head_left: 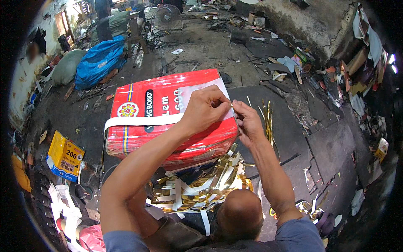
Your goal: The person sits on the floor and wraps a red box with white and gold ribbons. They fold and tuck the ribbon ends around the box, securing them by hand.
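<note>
While pinching a tiny indistinct piece (231,106) with left hand (205,105) and right hand (250,121), ideally steadying the red box (161,94) leftward of the grip.

On the dark floor (199,48), a blue plastic sack (99,63) slumps toward the far left corner beside a grey-green sack (67,69). A fan (167,15) (round, caged) stands near the far edge; a yellow-and-blue box (65,156) lies by the left edge.
</note>
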### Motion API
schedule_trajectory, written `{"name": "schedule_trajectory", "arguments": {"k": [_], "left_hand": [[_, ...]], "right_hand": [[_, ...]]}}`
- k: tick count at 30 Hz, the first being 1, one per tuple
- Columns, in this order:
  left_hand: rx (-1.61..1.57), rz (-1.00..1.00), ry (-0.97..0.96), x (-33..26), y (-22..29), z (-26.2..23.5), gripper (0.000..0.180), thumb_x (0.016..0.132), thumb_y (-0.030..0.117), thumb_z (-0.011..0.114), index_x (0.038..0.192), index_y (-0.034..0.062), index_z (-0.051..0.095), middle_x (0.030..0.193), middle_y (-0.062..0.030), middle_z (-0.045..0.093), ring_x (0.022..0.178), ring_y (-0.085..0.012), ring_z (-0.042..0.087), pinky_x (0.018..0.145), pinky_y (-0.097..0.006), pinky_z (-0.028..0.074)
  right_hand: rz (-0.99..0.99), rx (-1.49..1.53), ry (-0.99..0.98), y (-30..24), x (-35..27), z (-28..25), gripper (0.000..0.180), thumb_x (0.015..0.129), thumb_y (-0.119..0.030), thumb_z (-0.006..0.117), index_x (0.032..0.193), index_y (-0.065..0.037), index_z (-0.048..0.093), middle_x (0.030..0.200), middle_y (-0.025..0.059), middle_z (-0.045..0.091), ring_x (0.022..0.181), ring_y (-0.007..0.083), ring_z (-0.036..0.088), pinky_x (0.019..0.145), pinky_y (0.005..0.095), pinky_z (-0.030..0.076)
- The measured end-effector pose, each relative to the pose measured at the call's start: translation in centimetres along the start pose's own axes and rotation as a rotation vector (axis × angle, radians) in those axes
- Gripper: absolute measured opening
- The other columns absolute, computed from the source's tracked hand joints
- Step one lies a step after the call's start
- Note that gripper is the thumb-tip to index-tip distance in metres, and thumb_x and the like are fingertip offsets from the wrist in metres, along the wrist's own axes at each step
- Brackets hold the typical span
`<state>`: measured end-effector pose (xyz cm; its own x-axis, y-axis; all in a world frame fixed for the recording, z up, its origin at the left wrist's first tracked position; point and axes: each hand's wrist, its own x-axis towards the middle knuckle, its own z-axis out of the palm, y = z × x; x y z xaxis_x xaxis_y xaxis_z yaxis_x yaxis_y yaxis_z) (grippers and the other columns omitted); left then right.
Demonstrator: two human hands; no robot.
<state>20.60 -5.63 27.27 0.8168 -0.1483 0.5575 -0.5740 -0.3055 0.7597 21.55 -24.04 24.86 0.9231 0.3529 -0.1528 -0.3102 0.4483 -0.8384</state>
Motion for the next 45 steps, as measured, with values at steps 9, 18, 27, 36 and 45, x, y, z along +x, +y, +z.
{"name": "schedule_trajectory", "arguments": {"k": [9, 18, 27, 36, 45], "left_hand": [[-0.003, 0.034, 0.045, 0.4, -0.1, 0.3, 0.009, 0.083, 0.006, 0.073, 0.083, -0.0026, 0.073, 0.077, -0.0091, 0.067, 0.064, -0.0154, 0.064, 0.06, -0.03, 0.05], [0.002, -0.033, 0.007, 0.1, -0.4, -0.2, 0.006, 0.084, 0.005, 0.074, 0.087, -0.0007, 0.075, 0.082, -0.006, 0.068, 0.07, -0.0115, 0.064, 0.062, -0.027, 0.051], [-0.026, -0.074, -0.011, 0.1, -0.4, -0.2, 0.004, 0.085, 0.004, 0.075, 0.087, 0.0012, 0.076, 0.087, -0.004, 0.068, 0.077, -0.0092, 0.065, 0.064, -0.026, 0.052], [-0.021, -0.085, -0.013, 0.2, -0.4, -0.1, 0.003, 0.086, 0.003, 0.076, 0.088, 0.0007, 0.076, 0.086, -0.0034, 0.068, 0.075, -0.008, 0.064, 0.063, -0.024, 0.051], [-0.03, -0.076, -0.011, 0.1, -0.3, 0.2, 0.005, 0.085, 0.004, 0.075, 0.086, -0.0006, 0.074, 0.086, -0.0037, 0.069, 0.073, -0.0078, 0.064, 0.062, -0.024, 0.051]], "right_hand": [[0.102, -0.27, 0.045, -4.4, 0.4, 0.9, 0.064, 0.096, -0.075, 0.048, 0.101, -0.012, 0.062, 0.086, 0.0034, 0.066, 0.063, 0.0131, 0.061, 0.053, 0.0311, 0.048], [-0.321, -1.141, 0.308, -2.6, 4.9, 2.1, 0.038, 0.096, -0.032, 0.064, 0.098, 0.005, 0.069, 0.082, 0.0214, 0.071, 0.078, 0.0295, 0.071, 0.075, 0.0439, 0.053], [-0.358, -0.998, 0.319, 2.2, 6.1, -2.3, 0.028, 0.1, -0.023, 0.063, 0.094, 0.004, 0.068, 0.076, 0.0083, 0.067, 0.069, 0.0127, 0.06, 0.061, 0.0328, 0.047], [-0.289, -0.833, 0.376, 6.4, 6.4, -5.4, 0.034, 0.098, -0.027, 0.065, 0.089, 0.006, 0.07, 0.083, 0.0178, 0.072, 0.078, 0.0248, 0.068, 0.074, 0.0406, 0.051], [-0.246, -0.876, 0.424, 12.9, 6.4, -11.4, 0.035, 0.096, -0.028, 0.066, 0.09, 0.007, 0.069, 0.08, 0.0199, 0.071, 0.076, 0.0257, 0.068, 0.073, 0.0418, 0.052]]}}
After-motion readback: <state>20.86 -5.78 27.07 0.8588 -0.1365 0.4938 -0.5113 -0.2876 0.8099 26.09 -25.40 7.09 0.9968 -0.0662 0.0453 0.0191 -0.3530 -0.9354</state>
